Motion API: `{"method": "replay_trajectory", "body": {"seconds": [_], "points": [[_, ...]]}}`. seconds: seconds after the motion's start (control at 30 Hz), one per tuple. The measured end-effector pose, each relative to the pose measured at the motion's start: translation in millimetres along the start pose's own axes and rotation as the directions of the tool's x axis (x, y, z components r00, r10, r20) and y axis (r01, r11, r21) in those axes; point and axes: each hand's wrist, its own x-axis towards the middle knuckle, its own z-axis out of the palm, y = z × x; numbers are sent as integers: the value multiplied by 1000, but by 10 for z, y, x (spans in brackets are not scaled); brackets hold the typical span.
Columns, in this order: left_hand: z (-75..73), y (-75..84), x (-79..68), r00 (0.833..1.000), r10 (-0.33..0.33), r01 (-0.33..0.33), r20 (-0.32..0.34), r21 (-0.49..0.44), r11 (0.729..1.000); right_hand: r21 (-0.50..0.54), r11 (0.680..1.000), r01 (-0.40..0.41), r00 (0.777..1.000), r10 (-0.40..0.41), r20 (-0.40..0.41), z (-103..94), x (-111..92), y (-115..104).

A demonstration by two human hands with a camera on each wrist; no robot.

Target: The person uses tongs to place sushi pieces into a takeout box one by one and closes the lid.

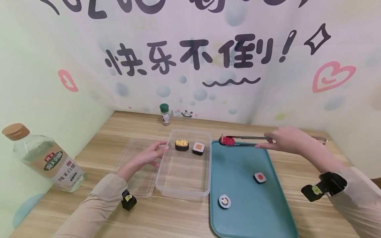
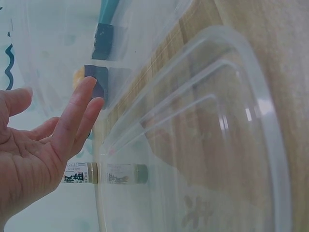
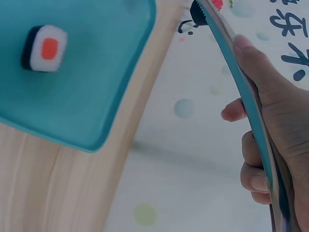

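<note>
My right hand (image 1: 287, 140) grips metal tongs (image 1: 250, 137), seen also along the palm in the right wrist view. A red-topped sushi piece (image 1: 228, 141) is pinched at their tips, above the far end of the teal tray (image 1: 247, 218). With fingers extended, my left hand (image 1: 151, 153) is at the left side of a clear plastic container (image 1: 181, 178); whether it touches the wall I cannot tell. Inside the container sit a yellow-topped sushi piece (image 1: 182, 144) and an orange-centred sushi roll (image 1: 198, 148). On the tray lie a red-centred sushi roll (image 1: 260, 178) and a round sushi roll (image 1: 224, 201).
A clear lid (image 1: 140, 185) lies left of the container, under my left hand. Far left stands a large vinegar bottle (image 1: 50, 162). A green-capped shaker (image 1: 164, 114) is at the table's back edge, before a printed cloth backdrop (image 1: 178, 96).
</note>
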Motion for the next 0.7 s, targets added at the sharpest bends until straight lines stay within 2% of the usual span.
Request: {"method": "replay_trajectory", "body": {"seconds": [0.2,0.33,0.6,0.7], "points": [[-1,-6,6,1000,1,-1,-1,-7,1000,55,998,-30,999,29,21,-110,107,-53],[-18,-8,-8,1000,-2,2,-2,-16,1000,58,998,-20,999,18,28,-158,274,-214],[-5,-14,-26,1000,-5,4,-14,-25,1000,101,985,139,987,-146,62,-24,719,-680],[14,-8,-16,1000,-2,1,-17,-26,1000,131,977,166,979,-179,93,48,830,-816]]}}
